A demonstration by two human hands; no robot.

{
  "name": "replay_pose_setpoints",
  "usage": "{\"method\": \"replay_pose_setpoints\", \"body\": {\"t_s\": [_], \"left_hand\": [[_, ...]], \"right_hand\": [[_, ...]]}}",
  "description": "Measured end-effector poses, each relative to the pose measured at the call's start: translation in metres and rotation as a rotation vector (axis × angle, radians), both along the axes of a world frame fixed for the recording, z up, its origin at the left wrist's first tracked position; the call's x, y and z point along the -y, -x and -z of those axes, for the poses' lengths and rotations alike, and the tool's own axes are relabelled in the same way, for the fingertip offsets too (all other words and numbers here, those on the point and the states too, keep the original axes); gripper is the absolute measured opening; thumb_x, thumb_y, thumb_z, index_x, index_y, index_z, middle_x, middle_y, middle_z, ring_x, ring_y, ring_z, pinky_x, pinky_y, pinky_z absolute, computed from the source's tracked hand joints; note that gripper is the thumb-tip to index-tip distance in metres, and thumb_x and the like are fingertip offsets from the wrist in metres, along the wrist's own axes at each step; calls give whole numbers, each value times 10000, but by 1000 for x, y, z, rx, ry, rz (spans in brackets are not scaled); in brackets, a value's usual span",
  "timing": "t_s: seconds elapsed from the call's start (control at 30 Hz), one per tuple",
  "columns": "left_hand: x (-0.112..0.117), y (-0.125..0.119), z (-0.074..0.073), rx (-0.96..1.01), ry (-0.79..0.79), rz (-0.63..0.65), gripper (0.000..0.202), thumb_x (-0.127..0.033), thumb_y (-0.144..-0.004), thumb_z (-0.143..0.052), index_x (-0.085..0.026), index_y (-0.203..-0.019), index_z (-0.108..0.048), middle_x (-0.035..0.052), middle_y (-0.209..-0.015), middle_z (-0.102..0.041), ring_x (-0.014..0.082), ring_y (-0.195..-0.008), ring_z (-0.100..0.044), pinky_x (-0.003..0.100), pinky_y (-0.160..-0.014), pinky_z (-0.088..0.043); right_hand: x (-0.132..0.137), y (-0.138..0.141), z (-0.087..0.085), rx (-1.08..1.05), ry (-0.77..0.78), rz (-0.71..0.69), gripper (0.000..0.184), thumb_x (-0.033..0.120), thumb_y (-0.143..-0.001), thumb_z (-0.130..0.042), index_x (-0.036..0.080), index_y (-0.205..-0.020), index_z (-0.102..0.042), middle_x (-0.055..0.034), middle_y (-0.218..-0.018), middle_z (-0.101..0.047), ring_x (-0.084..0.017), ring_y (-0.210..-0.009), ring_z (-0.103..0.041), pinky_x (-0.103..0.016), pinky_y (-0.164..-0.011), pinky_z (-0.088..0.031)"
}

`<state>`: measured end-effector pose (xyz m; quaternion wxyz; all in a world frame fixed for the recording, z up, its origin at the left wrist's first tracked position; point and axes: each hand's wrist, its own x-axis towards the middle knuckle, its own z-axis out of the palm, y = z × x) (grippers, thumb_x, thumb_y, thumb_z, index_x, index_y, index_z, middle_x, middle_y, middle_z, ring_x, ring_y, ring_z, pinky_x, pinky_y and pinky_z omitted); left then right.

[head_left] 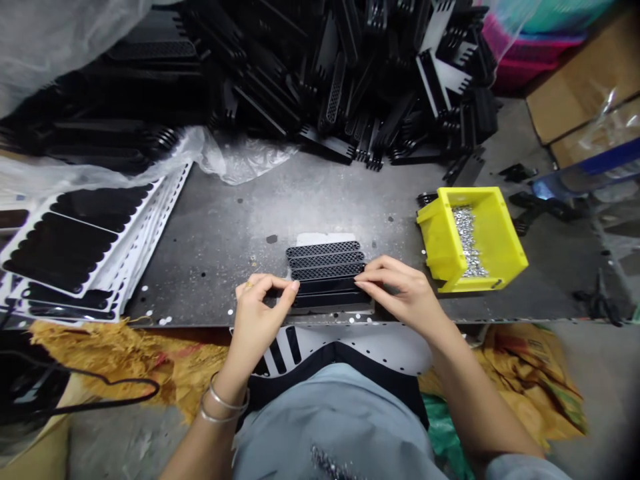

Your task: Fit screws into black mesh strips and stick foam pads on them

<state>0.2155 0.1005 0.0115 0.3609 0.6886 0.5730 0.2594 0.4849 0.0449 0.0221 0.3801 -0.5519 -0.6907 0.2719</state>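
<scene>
Left hand (260, 320), right hand (400, 293) at opposite ends of black perforated strips (325, 260); fingers (361, 283) pinch lower strips. Strips lie stacked edge to edge on metal counter (225, 227). Yellow bin (440, 233) of silver fasteners (467, 240) near right hand.

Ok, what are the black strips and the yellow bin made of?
The black strips: plastic or coated metal, can't tell; dark, low-sheen finish, rows of fine holes. The yellow bin: probably moulded plastic, going by its bright, even colour and smooth, slightly glossy walls.
</scene>
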Motion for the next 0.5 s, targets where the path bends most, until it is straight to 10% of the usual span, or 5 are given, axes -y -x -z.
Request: {"method": "replay_pose_setpoints", "body": {"t_s": [0.3, 0.5], "left_hand": [[47, 33, -12, -263, -101, 88, 246, -506, -943, -673, -260, -931, -679, 39, -984, -715, 259, -933, -619, 412, -873, -398], [71, 29, -20, -75, -118, 249, 165, -311, -1007, -589, -253, -868, -656, 24, -937, -728, 226, -936, -642, 378, -896, -434]], "right_hand": [[37, 7, -13, 149, -194, 236, 291, 138, -955, -682, 246, -1224, -708, -75, -1043, -596, -191, -909, -645, -361, -809, -608], [72, 72, 0, -29, -133, -84, 348, 173, -1007, -620, 186, -1355, -638, -106, -1089, -676, -196, -962, -687, -339, -827, -637]]}}
